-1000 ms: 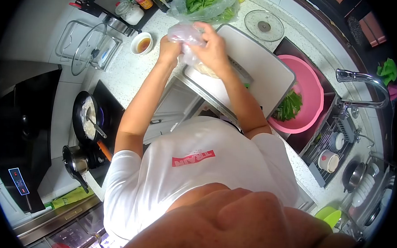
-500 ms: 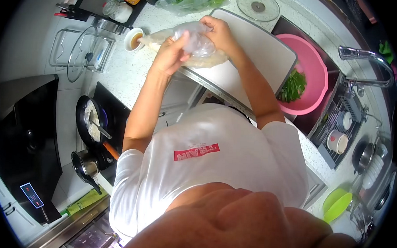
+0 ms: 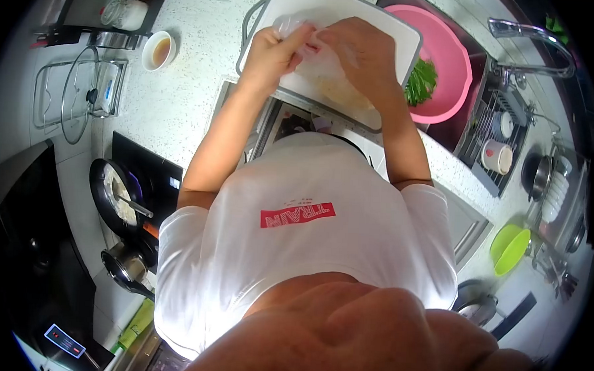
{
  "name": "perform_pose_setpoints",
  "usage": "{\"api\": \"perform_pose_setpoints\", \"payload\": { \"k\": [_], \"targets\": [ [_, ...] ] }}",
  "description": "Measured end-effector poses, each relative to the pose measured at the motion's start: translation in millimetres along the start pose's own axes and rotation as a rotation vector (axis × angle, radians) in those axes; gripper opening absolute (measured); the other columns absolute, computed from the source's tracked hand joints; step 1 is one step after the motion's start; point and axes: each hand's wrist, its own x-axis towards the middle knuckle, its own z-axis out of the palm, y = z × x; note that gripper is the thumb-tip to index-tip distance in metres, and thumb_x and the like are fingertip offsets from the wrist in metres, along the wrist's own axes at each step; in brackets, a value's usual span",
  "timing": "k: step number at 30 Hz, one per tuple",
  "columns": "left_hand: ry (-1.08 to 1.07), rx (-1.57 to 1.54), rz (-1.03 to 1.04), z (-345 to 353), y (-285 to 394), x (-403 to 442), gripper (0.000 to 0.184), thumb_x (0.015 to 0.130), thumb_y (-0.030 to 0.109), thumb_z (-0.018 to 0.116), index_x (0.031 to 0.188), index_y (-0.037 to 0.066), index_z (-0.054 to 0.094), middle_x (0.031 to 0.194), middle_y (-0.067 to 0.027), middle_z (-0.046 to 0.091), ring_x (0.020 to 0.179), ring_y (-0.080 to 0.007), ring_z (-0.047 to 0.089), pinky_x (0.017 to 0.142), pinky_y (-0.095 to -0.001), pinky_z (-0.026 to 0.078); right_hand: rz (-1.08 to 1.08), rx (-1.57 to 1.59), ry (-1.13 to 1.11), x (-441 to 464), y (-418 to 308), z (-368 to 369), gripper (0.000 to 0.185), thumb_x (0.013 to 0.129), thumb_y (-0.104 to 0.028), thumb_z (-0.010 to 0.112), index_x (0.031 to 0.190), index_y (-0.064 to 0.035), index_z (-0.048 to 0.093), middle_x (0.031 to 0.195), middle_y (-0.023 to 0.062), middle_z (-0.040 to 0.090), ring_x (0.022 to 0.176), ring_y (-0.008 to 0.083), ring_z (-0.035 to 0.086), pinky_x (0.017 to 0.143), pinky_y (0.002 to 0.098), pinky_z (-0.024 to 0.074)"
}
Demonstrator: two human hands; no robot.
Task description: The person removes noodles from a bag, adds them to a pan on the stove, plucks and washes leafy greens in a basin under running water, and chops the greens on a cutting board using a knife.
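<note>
My left hand (image 3: pixel 270 60) pinches one side of a clear plastic bag (image 3: pixel 325 74), fingers closed near its gathered top. On the other side, my right hand (image 3: pixel 364 52) also has its fingers closed on the bag. The bag's lower part holds something pale that I cannot make out. It hangs over, or rests on, a white cutting board (image 3: pixel 390 27) with a grey rim; which of the two, I cannot tell.
A pink basin (image 3: pixel 451 73) with leafy greens (image 3: pixel 421 83) sits in the sink at right. A small bowl of brown liquid (image 3: pixel 160 52) stands on the left counter. On the stove are a frying pan (image 3: pixel 107 197) with white food and a pot (image 3: pixel 124 264).
Both hands have carried the plastic bag rightward from beside the bowl to the cutting board. The view has shifted too, and the bag of greens at the top is now mostly out of frame.
</note>
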Motion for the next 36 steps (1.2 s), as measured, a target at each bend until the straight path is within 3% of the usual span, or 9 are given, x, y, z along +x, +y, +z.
{"api": "perform_pose_setpoints", "payload": {
  "k": [7, 9, 13, 15, 19, 22, 29, 33, 36],
  "targets": [
    [-0.009, -0.077, 0.191, -8.1, -0.1, -10.5, 0.024, 0.089, 0.021, 0.056, 0.08, 0.001, 0.064, 0.065, -0.0045, 0.063, 0.052, -0.0079, 0.053, 0.046, -0.0204, 0.04, 0.23, 0.108, 0.164, -2.2, -63.7, -15.0, 0.02, 0.074, -0.007, 0.069, 0.093, -0.0032, 0.064, 0.087, 0.0099, 0.066, 0.076, 0.0217, 0.063, 0.066, 0.0255, 0.049],
    [0.027, -0.141, 0.246, -24.5, -8.4, -5.8, 0.028, 0.089, 0.025, 0.056, 0.079, 0.0, 0.063, 0.066, -0.0047, 0.063, 0.052, -0.0076, 0.053, 0.046, -0.02, 0.04, 0.265, 0.073, 0.268, -9.0, -64.2, -6.3, 0.054, 0.067, -0.021, 0.077, 0.112, -0.0021, 0.055, 0.108, 0.0124, 0.062, 0.089, 0.027, 0.063, 0.075, 0.0293, 0.0498],
    [-0.109, -0.152, 0.006, -1.1, 6.0, -29.6, 0.022, 0.087, 0.021, 0.06, 0.083, -0.001, 0.064, 0.067, -0.0051, 0.063, 0.056, -0.0082, 0.056, 0.049, -0.021, 0.045, 0.345, -0.442, 0.037, -66.6, -55.2, 11.4, 0.069, 0.062, -0.031, 0.08, 0.119, -0.0036, 0.051, 0.109, 0.0154, 0.061, 0.094, 0.0313, 0.062, 0.08, 0.0367, 0.0491],
    [-0.263, 0.04, -0.084, 22.2, 12.2, -48.8, 0.019, 0.086, 0.017, 0.062, 0.089, -0.001, 0.064, 0.07, -0.0055, 0.064, 0.06, -0.0088, 0.059, 0.053, -0.0212, 0.047, 0.637, -0.051, -0.037, -102.3, -46.1, 21.1, 0.058, 0.067, -0.025, 0.077, 0.115, -0.0031, 0.053, 0.103, 0.0167, 0.063, 0.093, 0.0288, 0.063, 0.079, 0.0359, 0.0494],
    [-0.673, -0.04, 0.013, 31.0, 11.4, -63.7, 0.03, 0.089, 0.017, 0.055, 0.113, -0.002, 0.058, 0.1, -0.0118, 0.064, 0.078, -0.0133, 0.062, 0.069, -0.0257, 0.05, 0.81, -0.043, 0.322, -152.1, -57.0, -26.7, 0.029, 0.076, -0.018, 0.067, 0.099, -0.0004, 0.063, 0.089, 0.0144, 0.066, 0.083, 0.02, 0.064, 0.075, 0.0334, 0.0494],
    [-0.624, 0.117, 0.2, 30.6, 19.8, -66.4, 0.034, 0.09, 0.02, 0.053, 0.117, 0.0, 0.055, 0.105, -0.0118, 0.062, 0.084, -0.0161, 0.062, 0.071, -0.0266, 0.049, 0.911, -0.298, 0.479, -198.6, -72.1, -99.4, 0.025, 0.08, -0.017, 0.063, 0.098, -0.0006, 0.063, 0.088, 0.0145, 0.067, 0.083, 0.0191, 0.064, 0.073, 0.0335, 0.049],
    [-0.236, 0.059, -0.197, 7.1, -77.7, -35.7, 0.032, 0.091, 0.027, 0.054, 0.11, 0.001, 0.058, 0.095, -0.0075, 0.063, 0.079, -0.0138, 0.061, 0.068, -0.0255, 0.048, 1.122, -0.709, 1.252, -351.6, -108.7, -267.5, 0.028, 0.086, -0.019, 0.059, 0.101, 0.0044, 0.061, 0.089, 0.0107, 0.064, 0.073, 0.0166, 0.061, 0.063, 0.0299, 0.0485],
    [-0.115, -0.064, -0.2, 52.9, -94.7, -40.3, 0.029, 0.09, 0.025, 0.057, 0.107, 0.001, 0.059, 0.09, -0.0101, 0.065, 0.075, -0.0133, 0.06, 0.063, -0.0236, 0.049, 0.795, -0.77, 1.7, -417.8, -122.9, -335.5, 0.03, 0.078, -0.005, 0.061, 0.105, 0.0064, 0.058, 0.095, 0.0119, 0.061, 0.074, 0.0192, 0.06, 0.061, 0.0306, 0.051],
    [-0.213, -0.011, -0.241, 109.1, -89.9, -30.4, 0.031, 0.091, 0.025, 0.055, 0.108, -0.001, 0.058, 0.093, -0.0107, 0.065, 0.077, -0.0136, 0.061, 0.065, -0.0243, 0.05, 0.751, -1.031, 1.66, -494.5, -130.9, -382.7, 0.032, 0.078, -0.003, 0.059, 0.109, 0.0067, 0.056, 0.097, 0.012, 0.06, 0.077, 0.0209, 0.06, 0.063, 0.0326, 0.0523]
  ]
}}
